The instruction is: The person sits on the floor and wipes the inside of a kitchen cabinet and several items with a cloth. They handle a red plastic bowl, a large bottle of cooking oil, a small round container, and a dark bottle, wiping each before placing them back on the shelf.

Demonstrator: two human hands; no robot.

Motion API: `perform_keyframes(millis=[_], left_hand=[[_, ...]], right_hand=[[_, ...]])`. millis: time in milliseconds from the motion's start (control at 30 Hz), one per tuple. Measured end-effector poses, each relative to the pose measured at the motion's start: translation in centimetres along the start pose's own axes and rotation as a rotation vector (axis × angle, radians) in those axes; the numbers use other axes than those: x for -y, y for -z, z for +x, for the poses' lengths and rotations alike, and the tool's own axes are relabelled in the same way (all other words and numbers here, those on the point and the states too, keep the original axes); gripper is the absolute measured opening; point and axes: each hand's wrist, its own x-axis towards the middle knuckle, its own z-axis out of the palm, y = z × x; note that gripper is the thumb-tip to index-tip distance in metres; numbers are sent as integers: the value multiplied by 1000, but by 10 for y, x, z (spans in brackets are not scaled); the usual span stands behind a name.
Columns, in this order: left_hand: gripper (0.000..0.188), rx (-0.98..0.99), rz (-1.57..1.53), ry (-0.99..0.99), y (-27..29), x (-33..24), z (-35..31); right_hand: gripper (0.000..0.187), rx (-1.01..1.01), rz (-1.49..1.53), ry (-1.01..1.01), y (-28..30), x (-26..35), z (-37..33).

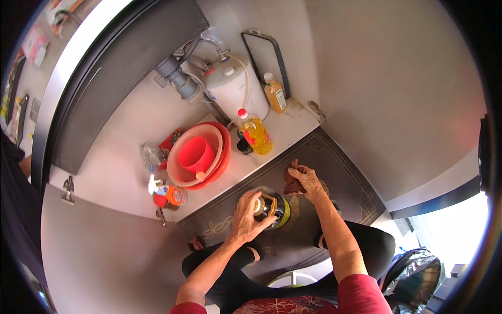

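My left hand [243, 219] is wrapped round the top of a large dark bottle [282, 213] with a pale cap, a tan carry handle and a yellow-green label. The bottle is between my knees, over the dark mat; its base is hidden. Off to its right, my right hand [307, 181] is closed on a crumpled reddish-brown cloth [292, 184], apart from the bottle. Just beyond, at the cabinet's front edge, stands a clear bottle of yellow oil [255, 135] with a red cap. A small jar with a black lid [244, 146] sits beside it.
Nested red and pink basins [221, 166] with a red dipper [194, 156] fill the cabinet's middle. An orange spray bottle [172, 194] stands at left. Behind are a white tank [232, 86], grey drain pipe [180, 81] and amber bottle [275, 95]. Open doors [397, 94] flank me.
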Motion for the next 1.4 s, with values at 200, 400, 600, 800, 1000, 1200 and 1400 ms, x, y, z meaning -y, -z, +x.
perform_keyframes(millis=[200,400,600,800,1000,1200,1400], left_hand=[[43,-97,60,-24,25,25,78],[26,-63,7,-49,8,59,129],[16,44,-233,94,-2,93,118],[19,111,-335,151,5,125,108],[18,133,-367,260,19,134,104],[20,133,-338,315,30,142,99],[25,165,-362,314,23,142,99]], right_hand=[[43,49,17,-26,8,-1,62],[29,-67,72,176,11,28,132],[28,-60,112,438,-13,90,221],[34,-201,-528,916,-54,135,317],[35,-707,-1379,1224,-94,153,387],[27,-354,-1777,619,-104,161,381],[27,-231,-1837,607,-85,168,367]])
